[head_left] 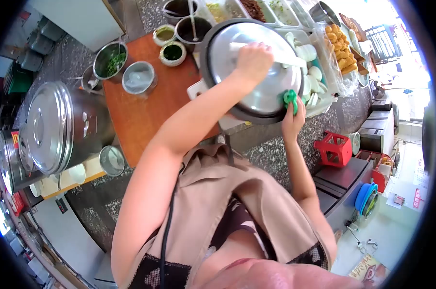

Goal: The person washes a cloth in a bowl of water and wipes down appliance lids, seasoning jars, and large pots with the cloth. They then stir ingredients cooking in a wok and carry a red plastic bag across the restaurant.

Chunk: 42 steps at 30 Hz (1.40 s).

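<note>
My left hand (254,60) is closed round the pale bar handle of a large round metal lid (263,91) with a dark rim. At the lid's near right edge my right hand (294,118) pinches a bunched green cloth (290,99) against the rim. What lies beneath the lid is hidden, and I cannot tell whether it rests on a pot. White bowls and spoons (314,74) lie in a tray just right of the lid.
Left is an orange-brown board (145,115) with a pot of greens (111,60), a plastic-lined tub (139,78) and sauce jars (172,53). Further left stands a large lidded steel pot (59,127). Fried pieces (341,50) sit back right; a red stool (333,148) stands right.
</note>
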### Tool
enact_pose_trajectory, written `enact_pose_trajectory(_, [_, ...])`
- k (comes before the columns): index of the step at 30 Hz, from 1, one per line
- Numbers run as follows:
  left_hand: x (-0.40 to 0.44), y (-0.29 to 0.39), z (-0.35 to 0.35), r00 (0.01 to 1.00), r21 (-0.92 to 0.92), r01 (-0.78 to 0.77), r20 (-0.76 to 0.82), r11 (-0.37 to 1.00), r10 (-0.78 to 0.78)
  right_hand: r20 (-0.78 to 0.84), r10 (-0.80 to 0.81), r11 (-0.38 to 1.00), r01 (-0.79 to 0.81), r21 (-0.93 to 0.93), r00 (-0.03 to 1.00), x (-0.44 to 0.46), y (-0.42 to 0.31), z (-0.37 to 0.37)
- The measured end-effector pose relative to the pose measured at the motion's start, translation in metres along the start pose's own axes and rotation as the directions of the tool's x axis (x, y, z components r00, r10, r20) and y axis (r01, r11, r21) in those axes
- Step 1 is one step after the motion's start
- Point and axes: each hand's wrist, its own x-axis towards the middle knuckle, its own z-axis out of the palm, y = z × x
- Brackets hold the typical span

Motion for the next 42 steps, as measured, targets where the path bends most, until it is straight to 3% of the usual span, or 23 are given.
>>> enact_pose_trajectory(2, [-0.013,-0.006,-0.013,0.998,-0.071,0.031,0.062,0.997,-0.027,-0.047,0.029,0.998,-0.026,0.054,0.998,-0.036,-0.052,-0.002])
enact_pose_trajectory(4, [-0.04,-0.006,-0.027,0.909,-0.383,-0.148,-0.415,0.912,-0.027,-0.147,0.008,0.996,0.005,0.09,0.989,-0.06,-0.099,0.005])
enact_pose_trajectory(5, [-0.062,-0.014,-0.04,0.925,-0.417,-0.125,-0.378,0.9,-0.046,-0.129,0.017,0.997,-0.008,0.073,0.991,-0.068,-0.118,0.009])
enact_pose_trajectory(7, [-0.116,-0.056,-0.06,0.942,-0.547,-0.061,-0.308,0.835,-0.133,-0.044,0.202,0.829,-0.147,0.539,0.978,-0.084,-0.159,0.017])
enact_pose_trajectory(8, [-0.145,-0.077,-0.07,0.933,-0.598,0.07,-0.244,0.798,-0.265,0.032,0.303,0.788,-0.27,0.554,0.952,-0.088,-0.176,0.023])
enact_pose_trajectory(9, [-0.176,-0.108,-0.059,0.88,-0.578,0.148,-0.292,0.802,-0.373,0.116,0.375,0.668,-0.355,0.654,0.92,-0.093,-0.193,0.031])
enact_pose_trajectory(10, [-0.213,-0.135,-0.052,0.803,-0.636,0.366,-0.153,0.679,-0.576,0.161,0.442,0.544,-0.407,0.734,0.882,-0.101,-0.198,0.044])
enact_pose_trajectory(11, [-0.25,-0.162,-0.041,0.708,-0.686,0.452,-0.112,0.57,-0.697,0.214,0.496,0.405,-0.442,0.801,0.842,-0.106,-0.198,0.057])
enact_pose_trajectory(13, [-0.318,-0.201,-0.031,0.608,-0.628,0.622,0.012,0.467,-0.794,0.237,0.636,0.325,-0.534,0.781,0.734,-0.136,-0.163,0.099])
enact_pose_trajectory(15, [-0.357,-0.208,-0.028,0.565,-0.587,0.695,0.089,0.415,-0.82,0.145,0.677,0.665,-0.684,0.299,0.722,-0.173,-0.121,0.151])
enact_pose_trajectory(17, [-0.375,-0.204,-0.026,0.555,-0.543,0.742,0.168,0.394,-0.815,0.136,0.454,0.883,-0.465,0.057,0.88,-0.231,-0.059,0.208])
enact_pose_trajectory(18, [-0.378,-0.2,-0.024,0.569,-0.552,0.741,0.214,0.382,-0.794,0.247,0.341,0.937,-0.307,-0.168,0.907,-0.235,-0.064,0.22])
enact_pose_trajectory(19, [-0.38,-0.196,-0.022,0.581,-0.561,0.741,0.26,0.369,-0.771,0.244,0.34,0.937,-0.307,-0.164,0.908,-0.235,-0.07,0.237])
enact_pose_trajectory(21, [-0.379,-0.19,-0.016,0.577,-0.578,0.752,0.347,0.315,-0.74,0.152,0.237,0.834,-0.121,-0.539,0.959,-0.233,-0.087,0.268])
enact_pose_trajectory(23, [-0.373,-0.183,-0.009,0.579,-0.572,0.754,0.345,0.324,-0.738,0.17,0.174,0.857,-0.064,-0.511,0.97,-0.216,-0.094,0.294])
enact_pose_trajectory(25, [-0.362,-0.176,-0.004,0.607,-0.576,0.737,0.334,0.354,-0.721,0.361,-0.024,0.925,0.158,-0.345,0.932,-0.196,-0.091,0.324])
enact_pose_trajectory(29, [-0.335,-0.17,0.007,0.664,-0.649,0.66,0.269,0.378,-0.697,0.412,-0.134,0.975,0.194,-0.107,0.901,-0.139,-0.061,0.375])
enact_pose_trajectory(31, [-0.32,-0.181,0.01,0.699,-0.643,0.645,0.277,0.413,-0.66,0.123,-0.111,0.986,0.124,-0.108,0.986,-0.102,-0.06,0.391])
enact_pose_trajectory(33, [-0.305,-0.189,0.018,0.724,-0.631,0.637,0.295,0.442,-0.623,0.13,0.003,0.946,0.039,-0.323,0.991,-0.074,-0.066,0.402])
enact_pose_trajectory(35, [-0.282,-0.195,0.033,0.638,-0.81,0.571,0.34,0.129,-0.69,0.183,0.018,0.925,0.053,-0.376,0.983,-0.073,-0.059,0.409])
enact_pose_trajectory(37, [-0.252,-0.211,0.05,0.605,-0.798,0.603,0.461,-0.004,-0.649,0.297,-0.027,0.959,0.109,-0.262,0.955,-0.087,-0.061,0.401])
enact_pose_trajectory(39, [-0.207,-0.227,0.061,0.46,-0.758,0.536,0.631,-0.37,-0.625,0.459,-0.07,0.96,0.186,-0.211,0.886,-0.125,-0.072,0.366])
enact_pose_trajectory(42, [-0.165,-0.257,0.088,0.324,-0.705,0.413,0.706,-0.577,-0.63,0.535,0.043,0.949,0.133,-0.285,0.844,-0.187,-0.09,0.318])
